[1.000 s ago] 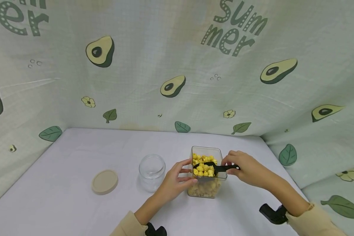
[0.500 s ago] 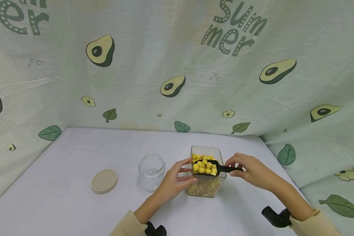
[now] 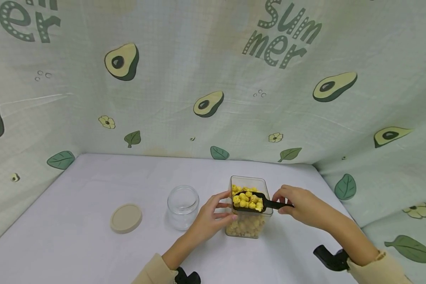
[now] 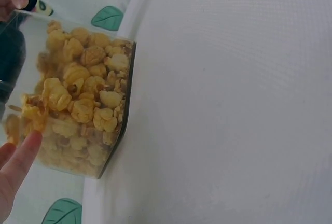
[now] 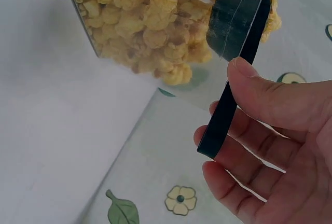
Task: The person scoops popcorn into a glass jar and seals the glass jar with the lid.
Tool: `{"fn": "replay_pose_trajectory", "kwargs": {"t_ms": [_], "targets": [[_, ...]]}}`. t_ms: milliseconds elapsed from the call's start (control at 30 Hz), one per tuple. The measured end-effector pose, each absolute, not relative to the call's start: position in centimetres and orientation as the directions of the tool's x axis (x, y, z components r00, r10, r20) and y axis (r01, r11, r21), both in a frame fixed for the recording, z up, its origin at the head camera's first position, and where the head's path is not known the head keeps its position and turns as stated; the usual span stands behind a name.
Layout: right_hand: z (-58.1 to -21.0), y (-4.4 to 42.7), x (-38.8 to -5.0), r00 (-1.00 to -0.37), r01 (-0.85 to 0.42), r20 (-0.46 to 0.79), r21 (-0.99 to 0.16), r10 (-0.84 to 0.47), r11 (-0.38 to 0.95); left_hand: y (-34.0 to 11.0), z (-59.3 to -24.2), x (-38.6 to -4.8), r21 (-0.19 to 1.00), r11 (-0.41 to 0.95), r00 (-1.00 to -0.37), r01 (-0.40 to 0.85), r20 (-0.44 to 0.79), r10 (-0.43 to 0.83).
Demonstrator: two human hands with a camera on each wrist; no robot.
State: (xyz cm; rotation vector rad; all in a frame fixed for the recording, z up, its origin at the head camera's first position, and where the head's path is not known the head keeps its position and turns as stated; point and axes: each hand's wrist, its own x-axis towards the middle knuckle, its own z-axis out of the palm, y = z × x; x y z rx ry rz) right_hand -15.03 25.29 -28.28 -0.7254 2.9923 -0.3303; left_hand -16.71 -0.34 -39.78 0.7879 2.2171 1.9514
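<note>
A black scoop [image 3: 266, 202] heaped with yellow popcorn [image 3: 246, 200] is level at the mouth of a clear square container [image 3: 249, 213]. My right hand [image 3: 299, 205] pinches its handle between thumb and fingers, as the right wrist view shows with the scoop handle [image 5: 222, 112]. Around the container's near left corner, my left hand [image 3: 213, 217] holds it, thumb on the front and fingers along the left side. More popcorn [image 4: 83, 94] fills the lower part, seen through the wall in the left wrist view. The scoop's bowl partly hides the popcorn behind it.
Left of the container stands a clear round jar [image 3: 183, 207], uncovered, close to my left forearm. Farther left a beige round lid [image 3: 126, 218] lies flat on the white table [image 3: 92, 189]. A printed avocado cloth [image 3: 163, 79] rises behind the table and at its sides.
The loaded scoop has risen slightly and shifted a little right and levelled, with my right hand moving right. My left hand and the container have stayed in place.
</note>
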Motion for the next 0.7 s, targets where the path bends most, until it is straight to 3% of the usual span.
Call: {"fn": "replay_pose_trajectory", "kwargs": {"t_ms": [700], "targets": [[-28.40, 25.36, -15.51, -0.812, -0.584, 0.120, -0.158, -0.571, 0.796, -0.29, -39.87, -16.72, 0.946, 0.055, -0.864, 0.321, 0.268, 0.425]]}}
